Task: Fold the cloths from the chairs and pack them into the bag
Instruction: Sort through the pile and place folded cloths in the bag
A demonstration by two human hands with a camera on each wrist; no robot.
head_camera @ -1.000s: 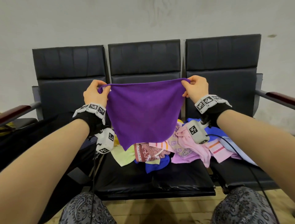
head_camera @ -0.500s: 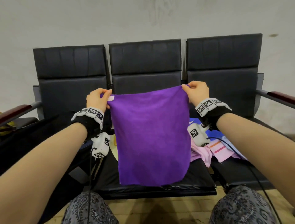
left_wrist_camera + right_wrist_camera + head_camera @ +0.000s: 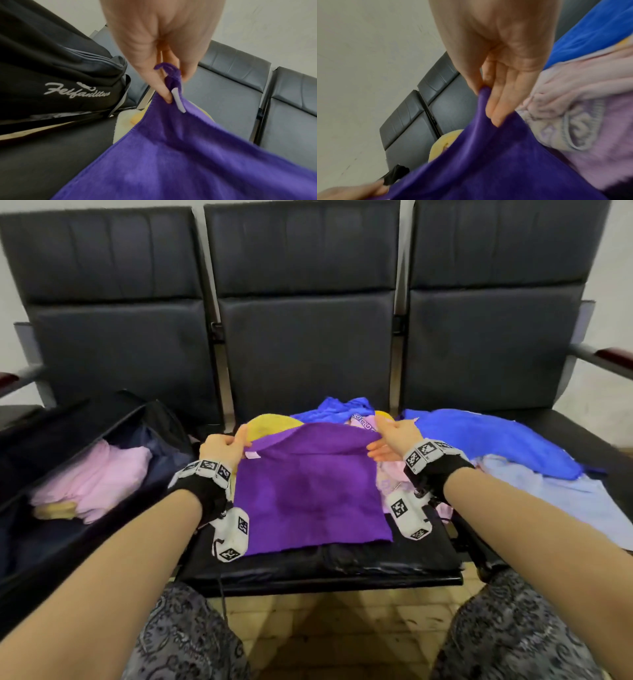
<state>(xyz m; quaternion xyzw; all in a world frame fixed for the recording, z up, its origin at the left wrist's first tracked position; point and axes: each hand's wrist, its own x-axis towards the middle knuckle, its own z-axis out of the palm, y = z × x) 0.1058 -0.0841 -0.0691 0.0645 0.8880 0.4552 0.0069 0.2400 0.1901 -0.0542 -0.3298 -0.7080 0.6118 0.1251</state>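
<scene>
Open black bag [image 3: 65, 440] on the left seat is seen holding folded pink cloths [image 3: 96, 477]; purple cloth [image 3: 308, 494], spread on the middle seat [image 3: 342, 566], is pinched at far corners by left hand [image 3: 222, 446] and right hand [image 3: 397, 436].

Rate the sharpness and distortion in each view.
Head view: mostly sharp, chair backs bowed by the wide lens, pink cloth in the bag smeared. Left wrist view: purple cloth soft, left hand blurred. Right wrist view: right hand and cloth blurred throughout.
</scene>
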